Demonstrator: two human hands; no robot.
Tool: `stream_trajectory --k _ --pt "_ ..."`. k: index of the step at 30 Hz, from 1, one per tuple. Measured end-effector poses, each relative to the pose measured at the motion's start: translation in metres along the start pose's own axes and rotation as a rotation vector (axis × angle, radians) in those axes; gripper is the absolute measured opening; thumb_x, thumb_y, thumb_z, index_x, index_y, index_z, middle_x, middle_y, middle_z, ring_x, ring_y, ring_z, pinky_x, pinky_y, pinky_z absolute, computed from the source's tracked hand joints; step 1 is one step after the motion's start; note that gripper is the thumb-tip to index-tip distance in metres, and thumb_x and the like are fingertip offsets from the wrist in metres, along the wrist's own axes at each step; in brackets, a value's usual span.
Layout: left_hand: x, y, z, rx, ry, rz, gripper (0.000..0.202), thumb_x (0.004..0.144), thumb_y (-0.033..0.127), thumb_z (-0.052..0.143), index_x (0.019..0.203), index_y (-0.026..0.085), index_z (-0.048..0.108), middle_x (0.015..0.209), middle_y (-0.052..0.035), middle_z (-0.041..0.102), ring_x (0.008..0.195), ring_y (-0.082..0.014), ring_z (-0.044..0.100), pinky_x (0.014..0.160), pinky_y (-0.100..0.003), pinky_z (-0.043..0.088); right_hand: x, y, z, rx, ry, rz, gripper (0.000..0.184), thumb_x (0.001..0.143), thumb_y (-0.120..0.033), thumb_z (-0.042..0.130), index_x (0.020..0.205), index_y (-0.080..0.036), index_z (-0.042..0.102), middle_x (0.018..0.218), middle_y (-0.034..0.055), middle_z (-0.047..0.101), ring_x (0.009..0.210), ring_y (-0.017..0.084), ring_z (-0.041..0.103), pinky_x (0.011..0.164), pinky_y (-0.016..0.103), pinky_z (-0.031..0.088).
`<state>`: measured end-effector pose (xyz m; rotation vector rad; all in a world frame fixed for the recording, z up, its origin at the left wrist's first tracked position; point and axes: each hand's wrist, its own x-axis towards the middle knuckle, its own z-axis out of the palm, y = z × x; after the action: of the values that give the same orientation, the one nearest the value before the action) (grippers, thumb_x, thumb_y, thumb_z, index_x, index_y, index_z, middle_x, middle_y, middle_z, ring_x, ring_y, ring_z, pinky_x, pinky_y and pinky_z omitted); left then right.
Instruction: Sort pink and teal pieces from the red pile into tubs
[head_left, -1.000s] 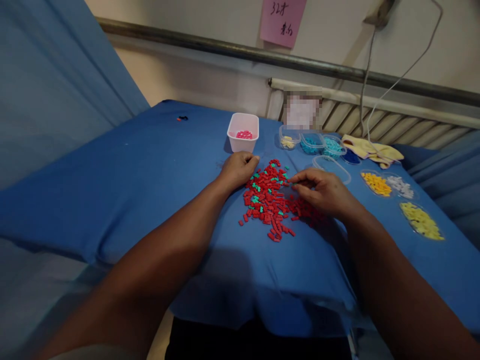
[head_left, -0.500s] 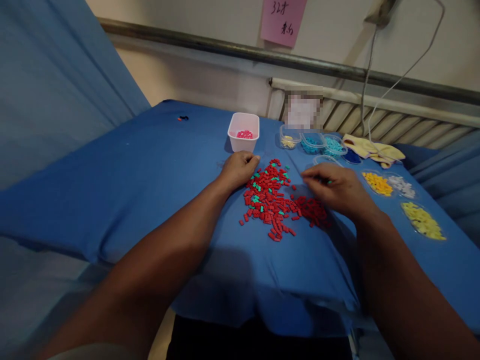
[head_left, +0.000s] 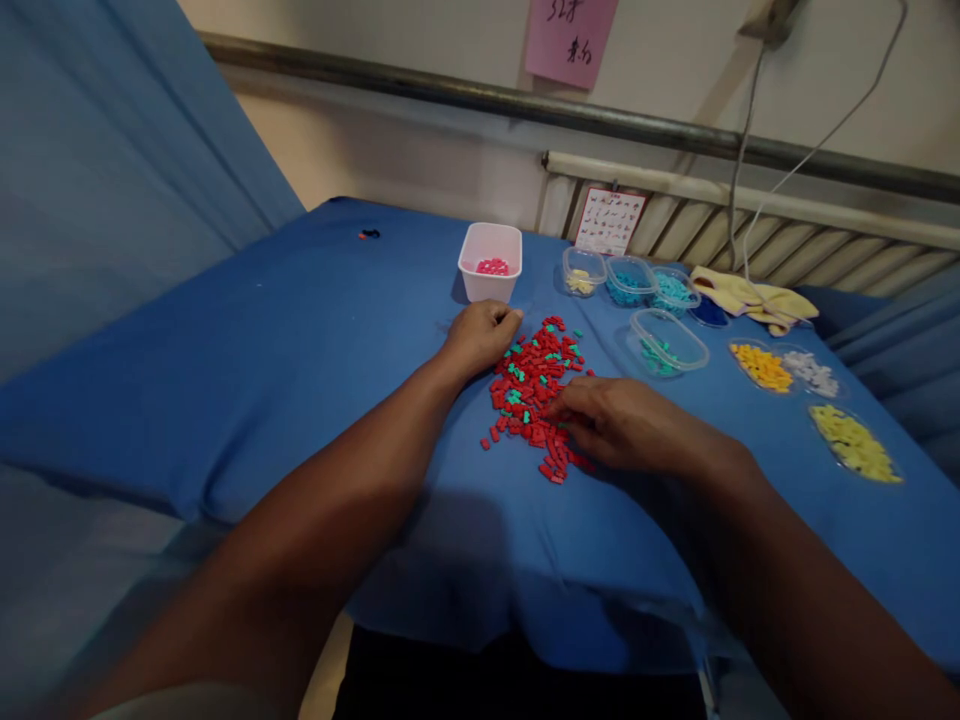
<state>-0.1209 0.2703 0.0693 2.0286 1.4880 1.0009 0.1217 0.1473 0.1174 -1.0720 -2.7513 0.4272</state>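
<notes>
A heap of small red plastic pieces (head_left: 534, 365) with green ones mixed in lies on the blue cloth before me. My left hand (head_left: 484, 333) rests at the heap's upper left edge, fingers curled closed; whatever they may hold is hidden. Over the right side of the heap, my right hand (head_left: 604, 418) has its thumb and fingertips drawn together among the pieces. Any piece between them is too small to make out. To the upper right stands a clear plastic tub (head_left: 670, 343) with green pieces inside.
Behind the heap stands a white tub (head_left: 491, 262) holding pink pieces. Clear tubs of cream (head_left: 579, 283), teal (head_left: 628, 288) and turquoise (head_left: 673, 290) pieces line the back. Orange (head_left: 761, 367), white (head_left: 811, 373) and yellow (head_left: 855, 443) pieces lie right, near a yellow cloth (head_left: 754, 298).
My right hand has moved left and down, from beside the clear tub onto the red heap, uncovering the tub with green pieces. My left hand has stayed in place.
</notes>
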Motion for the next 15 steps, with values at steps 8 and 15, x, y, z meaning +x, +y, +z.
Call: stream_trajectory --k 8,15 --pt "0.000 -0.001 0.000 -0.048 0.002 0.016 0.044 0.099 0.046 0.056 0.066 0.019 0.062 0.063 -0.0032 0.058 0.064 -0.0184 0.049 0.064 -0.035 0.030 -0.002 0.002 -0.001 0.006 0.096 0.010 0.037 0.088 -0.010 0.060 0.117 -0.025 0.077 0.098 0.0045 0.078 0.086 0.021 0.069 0.076 0.031 0.048" --pt "-0.002 0.003 0.000 -0.028 0.004 0.028 0.046 0.101 0.044 0.056 0.063 0.019 0.056 0.060 -0.0019 0.051 0.062 -0.0175 0.046 0.064 -0.036 0.026 0.006 -0.003 0.000 0.153 0.272 -0.087 0.022 0.094 -0.013 0.061 0.109 -0.023 0.073 0.095 0.0049 0.072 0.088 0.021 0.066 0.080 0.034 0.051"
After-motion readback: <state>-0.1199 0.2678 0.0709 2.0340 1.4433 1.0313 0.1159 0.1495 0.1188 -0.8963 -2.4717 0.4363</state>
